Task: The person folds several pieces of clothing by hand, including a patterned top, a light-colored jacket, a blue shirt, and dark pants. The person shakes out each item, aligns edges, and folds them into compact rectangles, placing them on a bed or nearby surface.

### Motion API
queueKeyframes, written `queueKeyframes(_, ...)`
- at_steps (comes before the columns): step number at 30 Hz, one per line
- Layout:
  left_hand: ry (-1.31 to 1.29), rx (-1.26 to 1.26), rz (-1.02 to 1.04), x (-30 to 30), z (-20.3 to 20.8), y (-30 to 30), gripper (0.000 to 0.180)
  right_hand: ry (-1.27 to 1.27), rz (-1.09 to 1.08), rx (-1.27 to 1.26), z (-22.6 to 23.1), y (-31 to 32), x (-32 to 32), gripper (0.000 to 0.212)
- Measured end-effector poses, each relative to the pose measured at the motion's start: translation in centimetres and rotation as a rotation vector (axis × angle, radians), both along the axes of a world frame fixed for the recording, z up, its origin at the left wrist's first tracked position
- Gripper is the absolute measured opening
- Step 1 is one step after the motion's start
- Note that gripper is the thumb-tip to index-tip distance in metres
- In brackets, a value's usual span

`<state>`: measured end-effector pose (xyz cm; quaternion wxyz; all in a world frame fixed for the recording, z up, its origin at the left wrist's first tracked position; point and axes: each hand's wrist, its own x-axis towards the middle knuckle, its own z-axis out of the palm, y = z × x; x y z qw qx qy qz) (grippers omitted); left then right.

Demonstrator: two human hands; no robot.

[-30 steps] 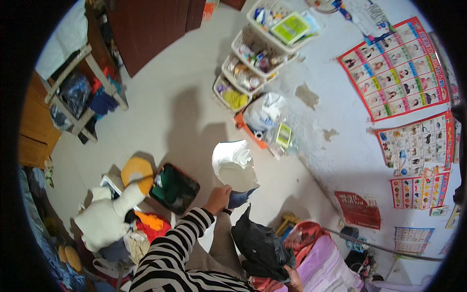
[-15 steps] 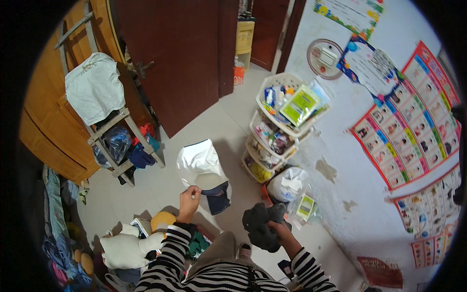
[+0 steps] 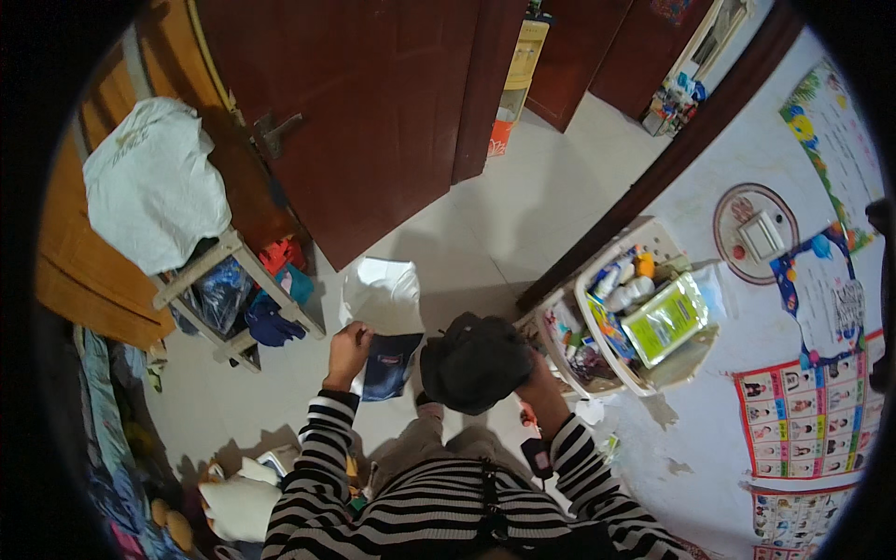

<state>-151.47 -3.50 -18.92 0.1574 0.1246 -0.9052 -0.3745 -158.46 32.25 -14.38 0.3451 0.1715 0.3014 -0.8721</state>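
My left hand pinches the rim of a bag with a whitish inside and a dark blue lower part. The bag hangs above the floor tiles, its mouth gaping upward. To its right, my right hand grips a soft black cloth bundle, rounded like a cap, though its exact kind is unclear. The bundle hides most of the right fingers. It is close to the bag's right side but outside it.
A tiered basket rack with packets and bottles stands at the right wall. Left are a wooden ladder draped with a white cloth and a dark red door. A cream plush toy lies lower left.
My view has swung to the right and more of the doorway shows. The black bundle has come up and left, nearer the bag. My left hand keeps its hold on the rim.
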Motion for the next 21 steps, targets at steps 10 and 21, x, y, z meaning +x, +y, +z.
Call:
queueKeyframes(10, 0.107, -0.04, -0.21, -30.8, 4.2, -6.9, 0.017, -0.015, -0.064, -0.106, -1.5, -10.4, -25.9, 0.032)
queueKeyframes(21, 0.035, 0.018, -0.417, -59.1, 8.0, -8.8, 0.013, -0.075, -0.437, -0.006, 2.0, -12.6, -52.0, 0.042)
